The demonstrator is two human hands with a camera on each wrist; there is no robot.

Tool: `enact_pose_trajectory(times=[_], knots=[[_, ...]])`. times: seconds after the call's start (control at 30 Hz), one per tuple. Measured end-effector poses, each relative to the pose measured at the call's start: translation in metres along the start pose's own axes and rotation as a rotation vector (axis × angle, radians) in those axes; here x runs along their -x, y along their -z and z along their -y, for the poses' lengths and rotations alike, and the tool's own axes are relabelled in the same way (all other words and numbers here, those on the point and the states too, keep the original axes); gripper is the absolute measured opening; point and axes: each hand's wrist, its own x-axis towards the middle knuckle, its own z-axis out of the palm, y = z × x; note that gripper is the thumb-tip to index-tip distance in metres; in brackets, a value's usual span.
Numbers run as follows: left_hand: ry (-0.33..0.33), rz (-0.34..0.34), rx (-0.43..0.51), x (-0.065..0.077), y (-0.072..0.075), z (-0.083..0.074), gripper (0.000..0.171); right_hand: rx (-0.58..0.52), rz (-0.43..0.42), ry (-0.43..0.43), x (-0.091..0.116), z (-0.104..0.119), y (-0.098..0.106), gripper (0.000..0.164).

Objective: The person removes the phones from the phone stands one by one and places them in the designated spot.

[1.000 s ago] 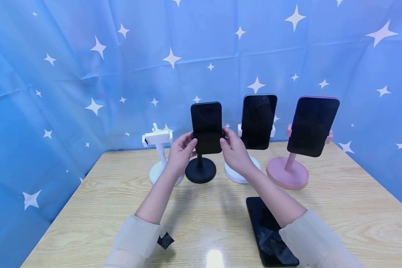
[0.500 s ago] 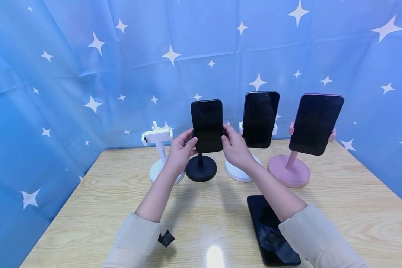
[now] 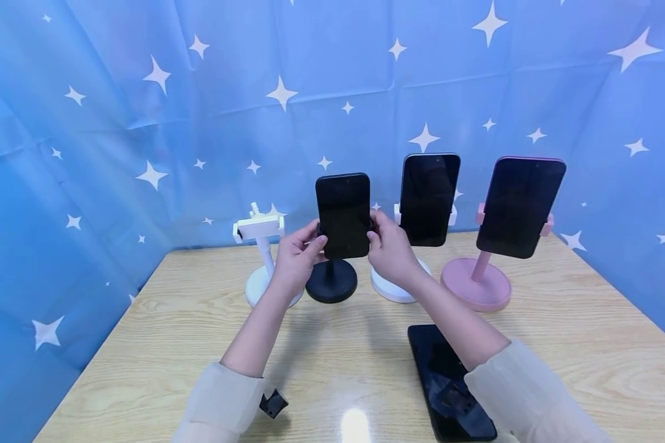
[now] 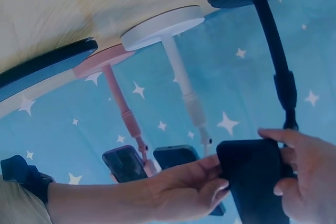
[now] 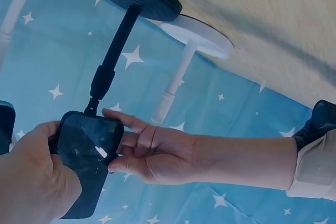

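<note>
A black smartphone (image 3: 343, 215) stands upright in the clamp of a black round-based phone stand (image 3: 332, 282). My left hand (image 3: 297, 257) grips its left edge, thumb at the front corner and fingers round behind. On the opposite edge, my right hand (image 3: 392, 251) holds the phone and clamp side, its thumb bent against the rim. In the left wrist view, which is upside down, both hands flank the phone (image 4: 254, 182). The right wrist view shows the stand's black pole (image 5: 118, 43) meeting the phone's lower end. Most of the clamp is hidden behind phone and fingers.
Left of the black stand is a white stand (image 3: 259, 229) with no phone. To the right, a white stand (image 3: 390, 290) and a pink stand (image 3: 476, 286) each carry a phone. A black tablet (image 3: 438, 381) lies under my right forearm. Behind hangs a blue starry curtain (image 3: 227, 123).
The phone between my hands has sunk slightly, its top edge lower against the neighbouring phones. My right thumb has slid from the phone's front to its edge. The head view has shifted a little.
</note>
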Motion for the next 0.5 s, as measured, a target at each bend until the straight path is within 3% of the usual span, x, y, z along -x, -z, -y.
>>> enact_pose_trajectory(times=[0.27,0.5], knots=[[-0.011,0.081,0.037,0.010,0.000,-0.003,0.038,-0.014,-0.074,0.104,0.015,-0.001,0.005,0.031],[-0.061,0.171,0.056,0.029,-0.002,-0.021,0.042,-0.020,-0.114,0.206,0.039,0.014,0.021,0.031]])
